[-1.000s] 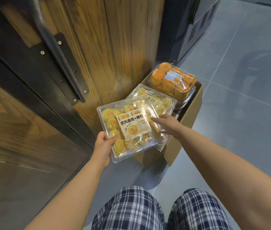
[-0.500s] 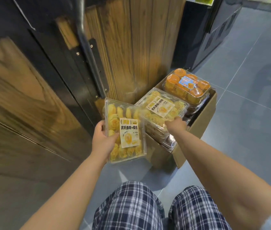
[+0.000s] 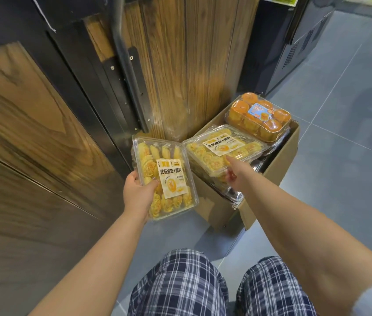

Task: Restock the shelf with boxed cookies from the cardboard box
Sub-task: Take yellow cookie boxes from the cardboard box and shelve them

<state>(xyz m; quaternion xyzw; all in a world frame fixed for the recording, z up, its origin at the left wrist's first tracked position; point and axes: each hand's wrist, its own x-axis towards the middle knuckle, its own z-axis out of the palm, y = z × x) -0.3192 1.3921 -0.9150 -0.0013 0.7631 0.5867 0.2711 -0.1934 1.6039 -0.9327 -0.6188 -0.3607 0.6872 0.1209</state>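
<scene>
- Held cookie box [image 3: 165, 179]: clear plastic clamshell, rows of yellow swirl cookies inside, white-and-yellow label on the lid. It is in the air above the floor, just left of the cardboard box, long axis pointing away from the person, lid tilted towards the camera.
- Left hand [image 3: 137, 195]: grips the held cookie box at its near-left edge, thumb across the lid beside the label, fingers hidden beneath.
- Second cookie box [image 3: 222, 149]: same type and label, lying tilted on top of the cardboard box contents. Its left corner is just beside the held box; contact not resolvable.
- Right hand [image 3: 237, 173]: at the near edge of the second cookie box, index finger stretched out on the lid. The other fingers are curled near the rim. Cannot tell if it has a grip.
- Cardboard box [image 3: 279, 165]: open, on the floor against the wooden panel, with more clear packs visible under the second cookie box.
- Orange pack [image 3: 258, 117]: clear tray of round orange cakes with a blue label, at the far end of the cardboard box.
- Wooden panel [image 3: 192, 65] behind; black upright [image 3: 125, 65] to its left; dark cabinet [image 3: 283, 42] to its right.
- Floor [image 3: 344, 137]: grey tiles.
- Plaid shorts [image 3: 180, 283] at the bottom of the view.
</scene>
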